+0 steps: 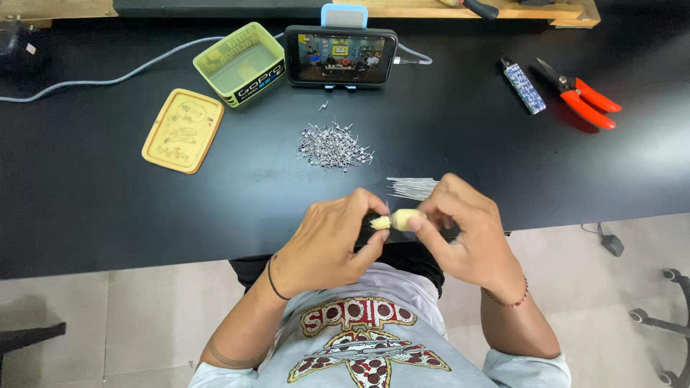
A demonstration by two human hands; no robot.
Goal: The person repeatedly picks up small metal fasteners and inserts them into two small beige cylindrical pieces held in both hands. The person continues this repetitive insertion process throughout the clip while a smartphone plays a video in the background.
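Note:
Both hands meet over the near edge of a black table. My left hand and my right hand together pinch a small pale yellow cylinder with a tuft at its left end. Whether it is a roll of tape, cotton or thread is unclear. Just beyond my right hand lies a bundle of thin straight metal wires. Farther back a loose heap of short bent metal wire pieces is spread on the table.
A yellow-green tin stands open at the back left, its yellow lid lying beside it. A phone on a stand shows a video, with a cable to its right. Red-handled cutters and a patterned lighter lie at right.

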